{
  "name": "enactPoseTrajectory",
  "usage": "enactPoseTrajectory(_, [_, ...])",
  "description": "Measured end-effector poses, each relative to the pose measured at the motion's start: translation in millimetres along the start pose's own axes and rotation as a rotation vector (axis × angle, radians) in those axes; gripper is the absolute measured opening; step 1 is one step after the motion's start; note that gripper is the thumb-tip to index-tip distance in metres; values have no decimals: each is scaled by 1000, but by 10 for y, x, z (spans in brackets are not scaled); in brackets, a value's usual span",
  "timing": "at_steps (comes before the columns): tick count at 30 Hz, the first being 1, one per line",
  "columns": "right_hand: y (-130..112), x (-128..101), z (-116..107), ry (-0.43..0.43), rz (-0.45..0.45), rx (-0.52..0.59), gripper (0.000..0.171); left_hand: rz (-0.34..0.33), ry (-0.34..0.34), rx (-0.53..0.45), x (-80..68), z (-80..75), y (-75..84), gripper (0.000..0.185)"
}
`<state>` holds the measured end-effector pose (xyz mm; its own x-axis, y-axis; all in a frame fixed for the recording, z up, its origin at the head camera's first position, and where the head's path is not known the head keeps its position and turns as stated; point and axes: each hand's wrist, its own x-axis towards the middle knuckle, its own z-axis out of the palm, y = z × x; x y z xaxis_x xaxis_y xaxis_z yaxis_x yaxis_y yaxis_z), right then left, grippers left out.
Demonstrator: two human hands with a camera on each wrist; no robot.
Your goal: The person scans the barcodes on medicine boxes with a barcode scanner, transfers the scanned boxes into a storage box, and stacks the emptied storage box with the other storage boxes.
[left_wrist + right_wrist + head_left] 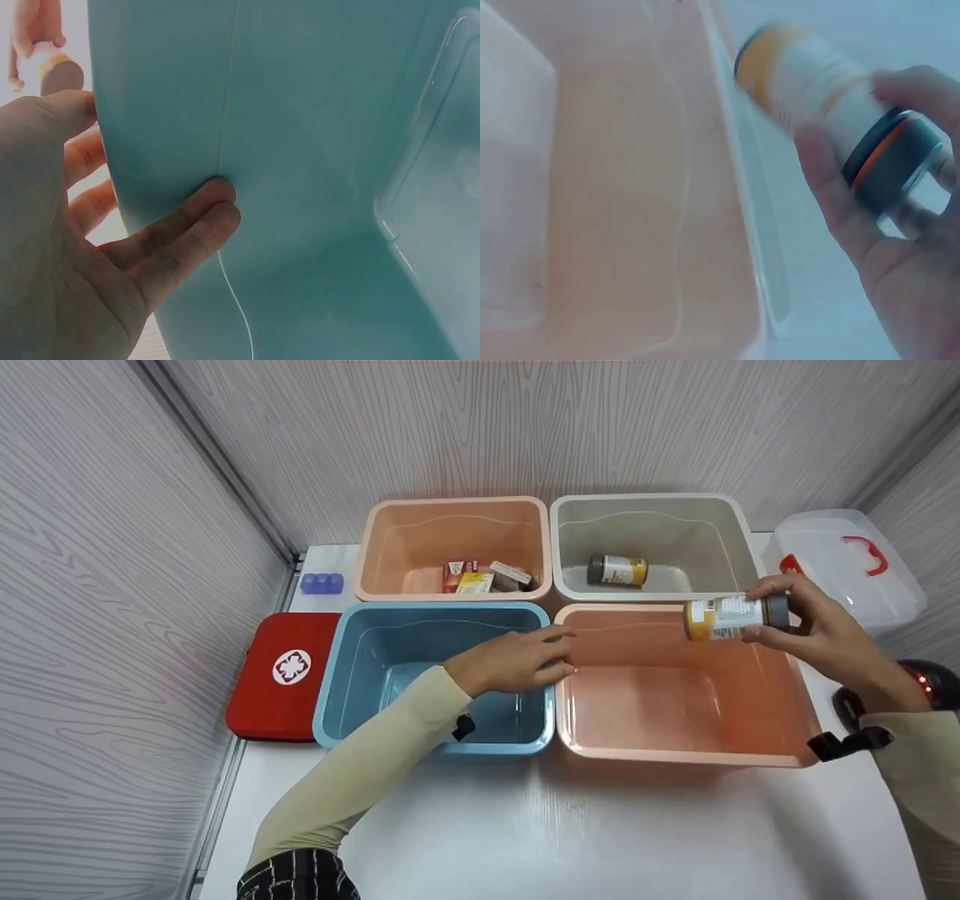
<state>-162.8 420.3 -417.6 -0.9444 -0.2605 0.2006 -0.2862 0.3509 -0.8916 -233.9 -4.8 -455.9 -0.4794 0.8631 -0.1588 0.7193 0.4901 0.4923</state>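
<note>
My right hand (pixel 821 634) grips a bottle (pixel 724 617) with a dark lid and a yellow-and-white label. The bottle lies nearly level above the back right part of the front peach bin (pixel 675 755). In the right wrist view, thumb and fingers hold it around the lid end. My left hand (pixel 517 661) is at the right rim of the blue bin (pixel 442 748), its fingers extended toward the peach bin. The left wrist view shows two fingertips (pixel 221 217) against the blue bin's inner wall. A similar bottle (pixel 619 571) lies on its side in the grey bin (pixel 652 502).
Several small boxes (pixel 476 582) lie in the back peach bin (pixel 382 529). A red first-aid case (pixel 262 697) is left of the blue bin, with a purple pill organizer (pixel 322 583) behind it. A clear-lidded box (pixel 825 540) with a red handle stands at the right.
</note>
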Motion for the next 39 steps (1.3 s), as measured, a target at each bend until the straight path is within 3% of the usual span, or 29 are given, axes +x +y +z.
enactPoseTrajectory(3, [-11,-106,-44,77,-16,-93,45,-11,-4,-5,-9,0,-5,41])
enactPoseTrajectory(10, [89,-343,-158,263,0,-31,27,-18,-12,-6,-1,7,-8,41])
enactPoseTrajectory(13, [144,-436,-177,330,26,-98,37,-25,-19,-12,5,7,-8,41])
enactPoseTrajectory(17, [206,-534,-192,395,38,-232,64,-34,-26,-20,10,11,-10,42])
enactPoseTrajectory(19, [224,-567,-201,426,48,-291,66,-33,-24,-22,11,11,-13,42])
enactPoseTrajectory(26, [283,-661,-213,513,55,-293,62,-6,-5,-4,5,13,-9,41])
enactPoseTrajectory(31, [343,-721,-233,586,47,-295,39,-7,1,0,1,20,-8,41])
enactPoseTrajectory(34, [353,-773,-259,625,107,-303,38,-15,-2,-2,5,26,-10,40])
enactPoseTrajectory(39, [338,-854,-272,631,232,-304,51,-23,-4,-9,6,26,-13,41])
